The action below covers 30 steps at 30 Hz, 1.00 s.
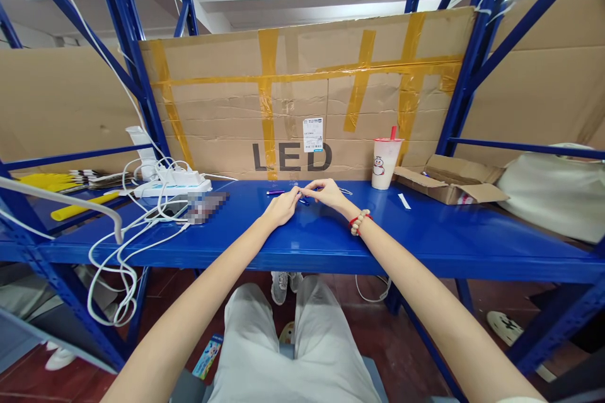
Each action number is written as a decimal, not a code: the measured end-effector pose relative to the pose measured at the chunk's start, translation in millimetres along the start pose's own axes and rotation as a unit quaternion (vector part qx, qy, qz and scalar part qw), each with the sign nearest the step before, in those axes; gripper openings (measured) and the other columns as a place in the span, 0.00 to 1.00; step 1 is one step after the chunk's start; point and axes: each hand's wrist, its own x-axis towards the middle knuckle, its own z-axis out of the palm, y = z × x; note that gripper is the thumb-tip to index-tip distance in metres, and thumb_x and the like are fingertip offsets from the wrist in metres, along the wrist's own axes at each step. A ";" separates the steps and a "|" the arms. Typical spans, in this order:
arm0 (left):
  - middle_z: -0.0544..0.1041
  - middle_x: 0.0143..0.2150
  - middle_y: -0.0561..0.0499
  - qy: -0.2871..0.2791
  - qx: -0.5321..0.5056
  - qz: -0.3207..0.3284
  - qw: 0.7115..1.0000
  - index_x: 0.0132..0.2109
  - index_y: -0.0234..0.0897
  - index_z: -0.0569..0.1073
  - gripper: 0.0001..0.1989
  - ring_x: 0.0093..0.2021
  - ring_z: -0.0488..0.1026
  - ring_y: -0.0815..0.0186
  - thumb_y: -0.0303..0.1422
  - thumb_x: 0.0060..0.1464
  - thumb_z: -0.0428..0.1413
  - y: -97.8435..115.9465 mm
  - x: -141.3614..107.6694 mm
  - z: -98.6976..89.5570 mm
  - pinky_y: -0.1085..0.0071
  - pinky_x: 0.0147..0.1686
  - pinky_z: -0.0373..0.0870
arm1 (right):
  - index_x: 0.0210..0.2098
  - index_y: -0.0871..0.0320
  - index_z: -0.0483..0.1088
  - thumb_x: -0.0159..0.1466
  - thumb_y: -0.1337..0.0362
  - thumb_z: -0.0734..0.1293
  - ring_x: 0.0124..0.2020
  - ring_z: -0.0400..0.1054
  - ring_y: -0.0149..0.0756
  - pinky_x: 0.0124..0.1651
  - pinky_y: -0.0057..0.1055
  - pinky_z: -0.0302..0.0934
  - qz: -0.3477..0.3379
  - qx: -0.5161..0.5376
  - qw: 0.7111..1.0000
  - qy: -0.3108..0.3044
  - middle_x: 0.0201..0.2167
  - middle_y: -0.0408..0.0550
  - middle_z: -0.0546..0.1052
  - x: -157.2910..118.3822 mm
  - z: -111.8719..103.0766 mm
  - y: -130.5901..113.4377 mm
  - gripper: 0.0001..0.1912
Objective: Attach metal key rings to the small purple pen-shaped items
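My left hand (282,206) and my right hand (328,194) meet over the middle of the blue shelf top (246,233). Both are closed, fingertips pinched together around something small that is mostly hidden. A small dark blue piece (304,202) shows just under the fingertips; I cannot tell whether it is held or lying on the shelf. Left of the fingers lies a thin purple-blue, pen-like stick (275,192). Behind my right hand, a small thin pale item (346,191) rests on the surface. A beaded bracelet (360,222) circles my right wrist.
A lidded cup (384,165) with a red straw stands at the back right, beside an open cardboard box (449,179) and a white strip (404,201). To the left are a power strip (172,186), tangled white cables (127,264) and a yellow stick (85,206). Cardboard (227,119) backs the shelf.
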 end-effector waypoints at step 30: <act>0.71 0.46 0.47 -0.005 -0.051 0.074 0.996 0.46 0.38 0.63 0.13 0.46 0.70 0.62 0.35 0.61 0.37 -10.3 1.7 7.8 0.67 0.45 0.65 | 0.27 0.61 0.75 0.45 0.52 0.71 0.16 0.61 0.25 0.22 0.26 0.57 -0.072 -0.071 0.995 0.004 0.27 0.47 0.73 -3.9 -12.7 1.8 0.18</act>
